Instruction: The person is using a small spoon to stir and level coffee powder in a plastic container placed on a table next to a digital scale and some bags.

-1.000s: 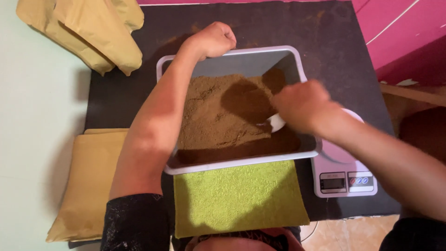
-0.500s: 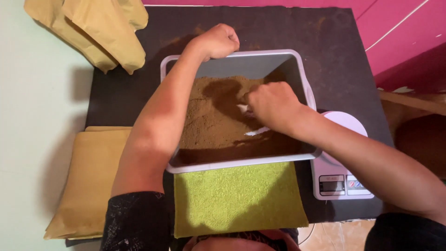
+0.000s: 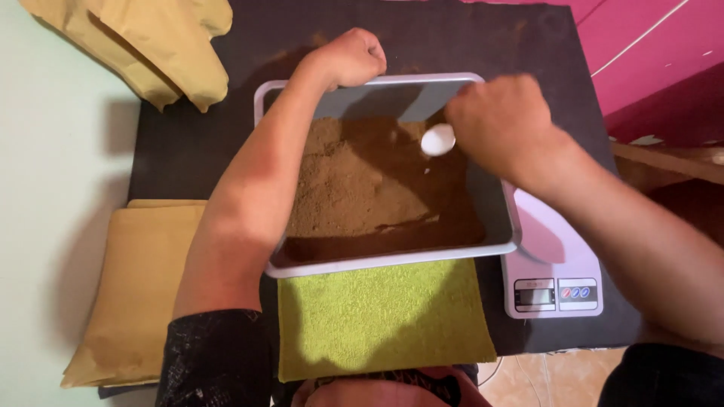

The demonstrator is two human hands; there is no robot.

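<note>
A metal tray (image 3: 392, 262) holds a bed of brown powder (image 3: 354, 181) and is tipped up at its far side. My left hand (image 3: 351, 56) grips the tray's far rim in a closed fist. My right hand (image 3: 498, 120) is closed around a white spoon (image 3: 437, 139), whose bowl hangs just above the powder near the tray's far right corner. The spoon's handle is hidden inside my fist.
A green cloth (image 3: 381, 316) lies in front of the tray on a dark mat (image 3: 188, 143). A white digital scale (image 3: 554, 271) sits at the right, partly under the tray. Tan paper bags lie at far left (image 3: 151, 45) and near left (image 3: 136, 286).
My right hand has moved from the tray's near right, where the spoon dug into the powder, up to the far right corner. The left hand keeps its grip.
</note>
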